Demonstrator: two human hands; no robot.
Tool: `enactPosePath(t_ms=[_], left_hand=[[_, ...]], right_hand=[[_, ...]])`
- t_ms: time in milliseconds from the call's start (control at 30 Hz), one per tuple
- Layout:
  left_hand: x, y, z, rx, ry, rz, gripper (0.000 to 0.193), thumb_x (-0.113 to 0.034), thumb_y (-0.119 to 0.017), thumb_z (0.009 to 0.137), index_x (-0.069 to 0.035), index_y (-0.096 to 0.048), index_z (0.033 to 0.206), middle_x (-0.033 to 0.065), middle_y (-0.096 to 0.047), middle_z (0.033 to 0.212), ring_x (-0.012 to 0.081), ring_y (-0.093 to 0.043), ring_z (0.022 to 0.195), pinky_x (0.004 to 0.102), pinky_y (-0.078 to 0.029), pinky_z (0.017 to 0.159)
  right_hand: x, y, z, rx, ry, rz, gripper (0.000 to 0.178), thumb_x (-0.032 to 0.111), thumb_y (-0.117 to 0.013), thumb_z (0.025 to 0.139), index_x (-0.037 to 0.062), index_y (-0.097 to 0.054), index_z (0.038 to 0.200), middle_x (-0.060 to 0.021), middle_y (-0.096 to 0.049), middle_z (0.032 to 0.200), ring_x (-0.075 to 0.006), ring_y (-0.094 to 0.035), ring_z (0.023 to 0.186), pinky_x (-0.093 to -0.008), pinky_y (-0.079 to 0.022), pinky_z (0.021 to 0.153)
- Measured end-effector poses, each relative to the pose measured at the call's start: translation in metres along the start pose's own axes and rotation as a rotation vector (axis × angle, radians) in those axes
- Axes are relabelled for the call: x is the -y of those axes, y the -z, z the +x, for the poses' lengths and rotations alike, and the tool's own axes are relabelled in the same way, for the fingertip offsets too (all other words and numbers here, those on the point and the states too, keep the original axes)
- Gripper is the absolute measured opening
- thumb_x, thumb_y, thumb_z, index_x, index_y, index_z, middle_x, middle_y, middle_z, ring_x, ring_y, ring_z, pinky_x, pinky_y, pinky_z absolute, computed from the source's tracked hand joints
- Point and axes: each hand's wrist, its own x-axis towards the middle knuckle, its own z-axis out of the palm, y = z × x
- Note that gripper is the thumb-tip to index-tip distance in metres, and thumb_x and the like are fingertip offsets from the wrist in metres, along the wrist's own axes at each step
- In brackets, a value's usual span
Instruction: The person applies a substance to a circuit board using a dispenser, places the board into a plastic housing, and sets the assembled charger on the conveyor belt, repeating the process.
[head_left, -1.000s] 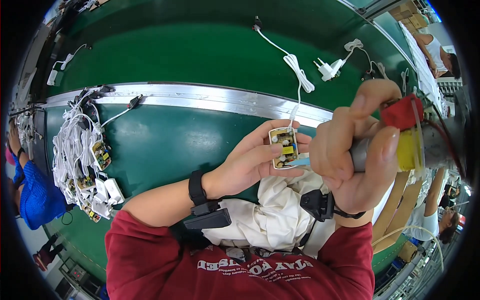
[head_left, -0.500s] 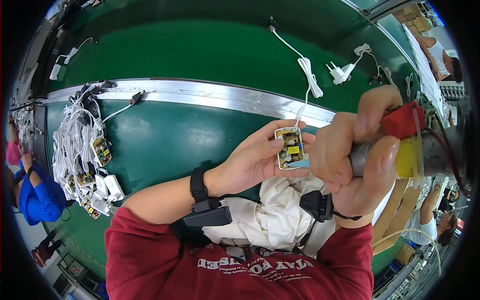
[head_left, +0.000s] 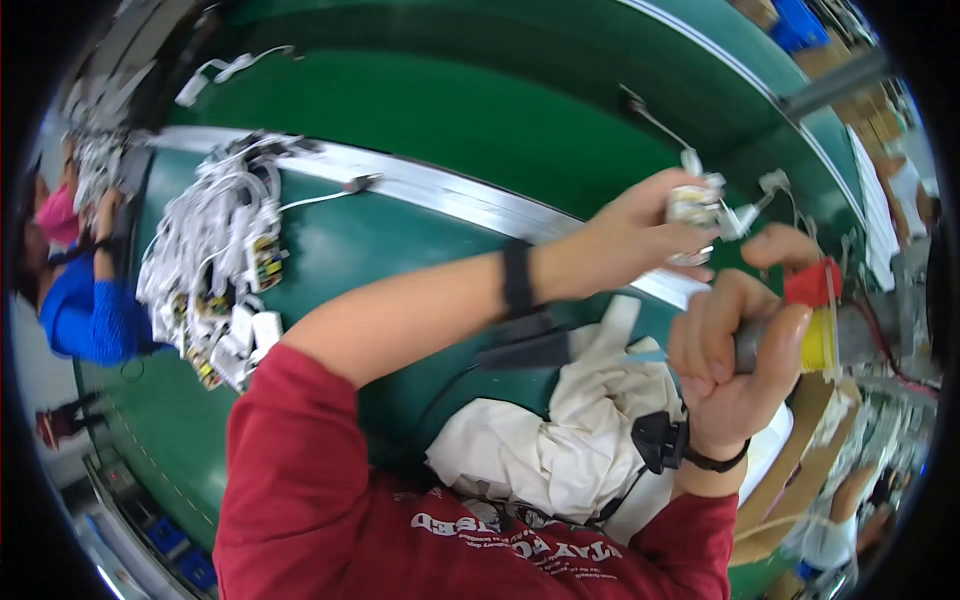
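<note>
My left hand [head_left: 625,240] reaches out to the right over the metal rail, its fingers closed round an opened white power adapter [head_left: 692,215]. The adapter is smeared by motion, and its white cable runs away toward the far side. Below and right of it, my right hand [head_left: 735,345] grips a grey cylindrical tool [head_left: 872,332] with a yellow band, a red block and wires. A pale blue pointed tip [head_left: 645,357] sticks out leftward from that fist, apart from the adapter. Near my left hand, partly behind the adapter, lies a white plug adapter [head_left: 738,222].
Left on the green bench sits a heap of white cables and open adapters [head_left: 215,230]. A metal rail [head_left: 450,190] divides the bench from a green belt [head_left: 440,110]. White cloth [head_left: 560,430] covers my lap. A cardboard box [head_left: 800,460] stands right. A person in blue [head_left: 85,315] works left.
My left hand has carried the adapter up and right, away from the tool's tip and over the rail. My right hand has shifted slightly down and right, still gripping the tool. The view has turned.
</note>
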Motion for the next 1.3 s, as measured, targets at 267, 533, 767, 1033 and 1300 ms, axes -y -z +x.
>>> enactPosePath(t_ms=[267, 533, 767, 1033, 1300], left_hand=[[-0.003, 0.014, 0.067, -0.194, -0.329, 1.934, 0.053, -0.016, -0.059, 0.069, 0.001, -0.05, 0.118, 0.0189, -0.056, 0.103, 0.0316, -0.053, 0.096, 0.0379, -0.047, 0.078], [-0.099, 0.0, -0.06, -0.188, -0.303, 1.863, 0.061, -0.017, -0.064, 0.074, -0.002, -0.041, 0.128, 0.0236, -0.045, 0.126, 0.0352, -0.047, 0.115, 0.039, -0.047, 0.089], [-0.205, 0.034, -0.253, -0.899, -0.223, 2.02, 0.025, -0.007, -0.061, 0.079, -0.002, -0.056, 0.103, 0.0163, -0.059, 0.101, 0.0326, -0.057, 0.095, 0.0362, -0.045, 0.083], [-0.213, 0.069, -0.447, -1.523, 0.207, 1.986, 0.017, -0.004, -0.059, 0.08, -0.001, -0.055, 0.096, 0.013, -0.058, 0.091, 0.0257, -0.059, 0.085, 0.0348, -0.047, 0.072], [-0.195, 0.102, -0.49, -1.746, 0.331, 1.696, 0.014, -0.011, -0.061, 0.081, -0.003, -0.055, 0.091, 0.0129, -0.06, 0.073, 0.0289, -0.06, 0.068, 0.0362, -0.046, 0.062]], right_hand=[[0.004, -0.015, -0.011, 0.045, 0.056, 0.128, 0.034, 0.038, -0.034, 0.098, 0.0065, -0.037, 0.112, 0.0036, -0.029, 0.05, -0.0044, -0.024, 0.035, -0.0182, -0.021, 0.032], [0.004, -0.013, -0.016, -0.005, 0.075, 0.104, 0.031, 0.035, -0.032, 0.1, 0.0061, -0.039, 0.109, 0.0038, -0.028, 0.05, -0.0036, -0.022, 0.035, -0.017, -0.02, 0.031], [0.002, -0.012, -0.013, -0.025, 0.068, 0.083, 0.029, 0.033, -0.033, 0.1, 0.0057, -0.041, 0.108, 0.0034, -0.028, 0.052, -0.0029, -0.022, 0.036, -0.0164, -0.02, 0.031], [-0.002, -0.014, -0.01, -0.024, 0.051, 0.115, 0.027, 0.032, -0.036, 0.099, 0.006, -0.042, 0.107, 0.0026, -0.028, 0.053, -0.0026, -0.023, 0.036, -0.0169, -0.019, 0.031], [-0.001, -0.011, -0.01, -0.045, 0.042, 0.106, 0.027, 0.031, -0.036, 0.099, 0.006, -0.042, 0.106, 0.0027, -0.027, 0.053, -0.0027, -0.023, 0.036, -0.0168, -0.019, 0.031]])
